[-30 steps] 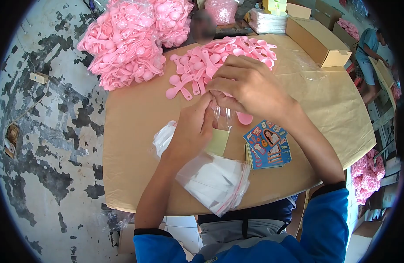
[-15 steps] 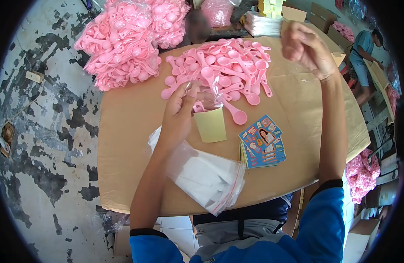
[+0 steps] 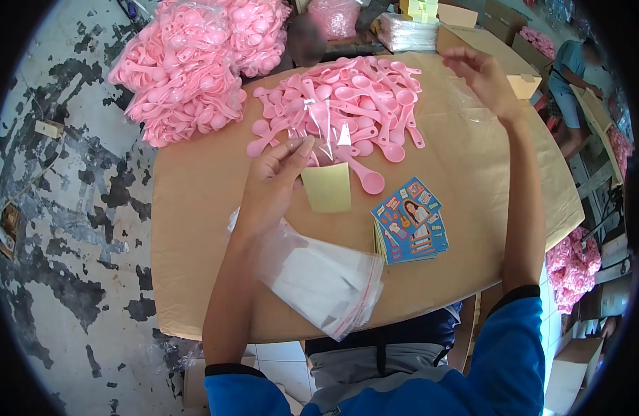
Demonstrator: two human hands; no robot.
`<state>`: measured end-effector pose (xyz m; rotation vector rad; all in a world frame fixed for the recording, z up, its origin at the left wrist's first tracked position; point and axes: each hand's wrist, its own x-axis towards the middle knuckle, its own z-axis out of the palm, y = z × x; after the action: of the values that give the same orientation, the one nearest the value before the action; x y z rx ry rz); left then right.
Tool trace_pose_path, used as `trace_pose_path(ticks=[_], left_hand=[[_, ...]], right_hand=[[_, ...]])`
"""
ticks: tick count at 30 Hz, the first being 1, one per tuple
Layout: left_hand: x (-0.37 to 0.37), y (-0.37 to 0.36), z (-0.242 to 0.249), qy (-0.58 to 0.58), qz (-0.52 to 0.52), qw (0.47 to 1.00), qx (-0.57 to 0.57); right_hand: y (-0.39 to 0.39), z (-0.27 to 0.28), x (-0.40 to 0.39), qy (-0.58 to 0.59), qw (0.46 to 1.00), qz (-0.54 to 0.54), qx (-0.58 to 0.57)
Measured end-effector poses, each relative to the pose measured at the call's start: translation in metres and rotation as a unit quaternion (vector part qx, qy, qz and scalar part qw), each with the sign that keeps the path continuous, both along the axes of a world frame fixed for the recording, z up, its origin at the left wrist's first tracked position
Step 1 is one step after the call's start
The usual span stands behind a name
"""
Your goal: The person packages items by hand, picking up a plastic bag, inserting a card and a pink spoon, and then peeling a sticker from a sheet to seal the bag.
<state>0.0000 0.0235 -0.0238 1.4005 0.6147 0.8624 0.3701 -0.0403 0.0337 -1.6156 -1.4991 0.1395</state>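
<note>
My left hand [image 3: 281, 170] pinches a clear plastic bag [image 3: 324, 135] near the middle of the brown table. Inside the bag sits a card [image 3: 327, 187] with its plain yellowish side up. Raised over the table's right part, my right hand [image 3: 482, 80] has its fingers bent and apart, with nothing visible between them. A heap of pink spoons [image 3: 364, 97] lies just beyond the bag, one spoon [image 3: 366, 179] jutting toward me. A stack of blue printed cards [image 3: 411, 222] rests to the right, and a pile of clear bags [image 3: 326, 281] lies by my left forearm.
Large bags of pink spoons [image 3: 187, 76] stand at the back left. Along the far edge are a stack of wrapped packs [image 3: 406, 33] and cardboard boxes [image 3: 482, 52]. Another person [image 3: 571, 80] in a blue-green shirt is at a table at the far right.
The fingers of my right hand have spread, and the hand is slightly higher. My left hand has shifted a little left with the bag and card. The view has moved slightly.
</note>
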Motion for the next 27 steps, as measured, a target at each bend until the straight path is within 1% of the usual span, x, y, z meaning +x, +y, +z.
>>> trace_pose_path(ticks=[1,2,4,5,8,11,12,14,15,18,19,22,23,24,25,26,27], left_hand=[[0.0,0.0,-0.002,-0.012,0.001,1.0,0.023],[0.0,-0.003,0.0,-0.013,-0.002,1.0,0.018],[0.002,-0.01,0.01,-0.017,-0.005,1.0,0.015],[0.002,-0.01,0.011,-0.013,-0.007,1.0,0.023],[0.002,-0.009,0.012,-0.01,-0.015,0.999,0.036],[0.002,-0.01,0.011,-0.009,-0.029,0.999,0.032],[0.003,-0.009,0.01,-0.004,-0.031,0.999,0.028],[0.003,-0.007,0.008,-0.002,-0.033,0.999,0.021],[0.002,-0.007,0.008,-0.002,-0.033,0.999,0.019],[0.0,-0.006,0.005,0.002,-0.019,0.999,0.037],[0.0,-0.005,0.004,0.004,-0.012,0.999,0.047],[-0.001,-0.004,0.002,0.007,-0.007,0.998,0.057],[0.0,-0.007,0.001,-0.003,-0.006,0.999,0.043],[0.002,-0.009,0.003,-0.016,-0.006,0.999,0.031],[0.003,-0.01,0.005,-0.029,-0.004,0.999,0.023],[0.004,-0.009,0.007,-0.027,0.0,0.999,0.032],[0.003,-0.008,0.006,-0.025,0.005,0.999,0.039]], right_hand=[[-0.006,0.004,-0.004,0.033,0.998,0.059,-0.014],[-0.013,0.003,-0.003,0.1,0.99,0.089,-0.051],[-0.029,0.001,0.009,0.226,0.955,0.151,-0.12],[-0.034,-0.003,0.016,0.281,0.934,0.145,-0.168],[-0.028,-0.041,0.034,0.252,0.909,0.051,-0.329],[-0.018,-0.065,0.046,0.216,0.904,0.024,-0.369],[-0.021,-0.063,0.045,0.24,0.921,0.028,-0.305],[-0.026,-0.043,0.036,0.28,0.944,0.037,-0.172],[-0.029,-0.025,0.023,0.287,0.946,0.047,-0.145],[-0.032,-0.005,-0.009,0.207,0.971,0.092,-0.078],[-0.034,-0.007,-0.024,0.148,0.98,0.117,-0.068],[-0.033,-0.007,-0.035,0.187,0.926,0.285,-0.161],[-0.025,-0.021,-0.017,0.278,0.888,0.325,-0.167],[-0.018,-0.047,0.007,0.184,0.953,0.195,-0.139],[-0.008,-0.075,0.031,0.083,0.989,0.061,-0.106],[-0.002,-0.086,0.043,-0.022,0.995,-0.074,-0.066],[-0.013,-0.066,0.032,0.223,0.973,-0.041,-0.048]])
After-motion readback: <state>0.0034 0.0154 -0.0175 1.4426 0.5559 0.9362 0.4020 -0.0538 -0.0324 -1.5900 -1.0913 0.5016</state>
